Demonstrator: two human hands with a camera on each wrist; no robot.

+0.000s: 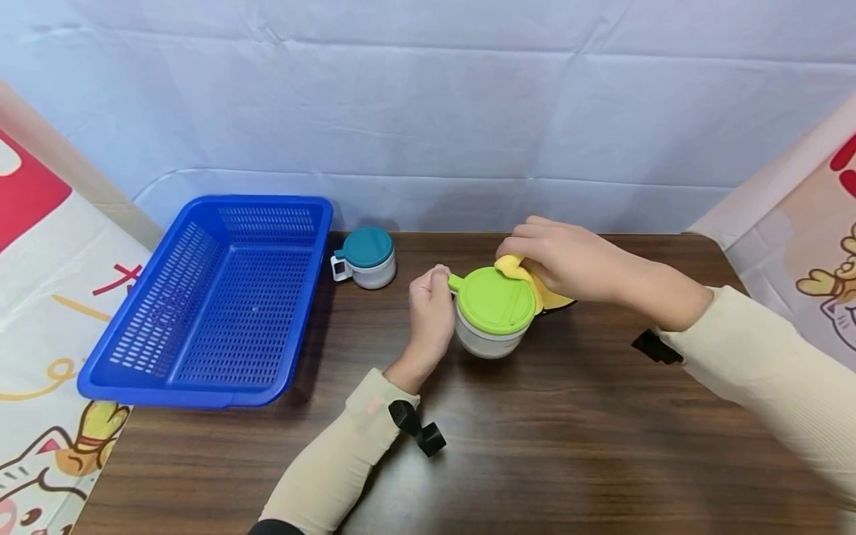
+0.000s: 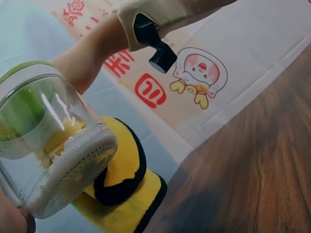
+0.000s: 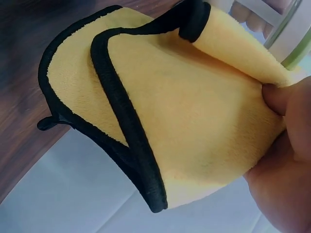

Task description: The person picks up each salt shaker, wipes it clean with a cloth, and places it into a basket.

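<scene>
A clear glass jar (image 2: pixel 73 160) with a green lid (image 1: pixel 496 301) is held above the table by my left hand (image 1: pixel 431 312), whose fingers grip its handle side. Whitish, grainy contents lie low in the glass in the left wrist view. My right hand (image 1: pixel 562 256) pinches a yellow cloth (image 3: pixel 194 111) with black edging and presses part of it on the lid's right rim. The rest of the cloth hangs down beside the jar. The right fingertips are partly hidden behind the cloth folds.
A blue plastic basket (image 1: pixel 310 297) stands on the left of the brown wooden table (image 1: pixel 602 446). Beside it is a smaller jar (image 1: pixel 374 275) with a teal lid and a white handle. A pale cloth backdrop (image 1: pixel 428 111) rises behind the table's far edge.
</scene>
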